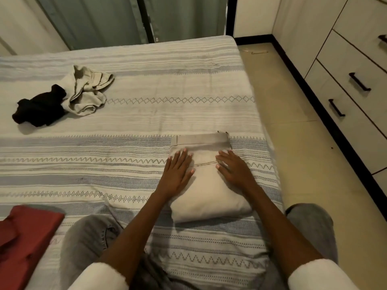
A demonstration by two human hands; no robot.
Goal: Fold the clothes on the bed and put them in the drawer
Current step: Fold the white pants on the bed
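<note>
Folded beige trousers (206,185) lie on the bed (146,122) near its right edge, waistband at the far end. My left hand (177,173) presses flat on their left side with straight fingers. My right hand (233,170) lies flat on their right side, fingers spread. A crumpled beige garment (88,93) and a crumpled black garment (39,108) sit together at the far left of the bed. A folded red garment (25,237) rests at the near left corner.
White drawers with black handles (359,81) line the right wall across a strip of beige floor (293,132). Green curtains (125,17) hang behind the bed. My knees in grey jeans (88,243) rest at the bed's near edge.
</note>
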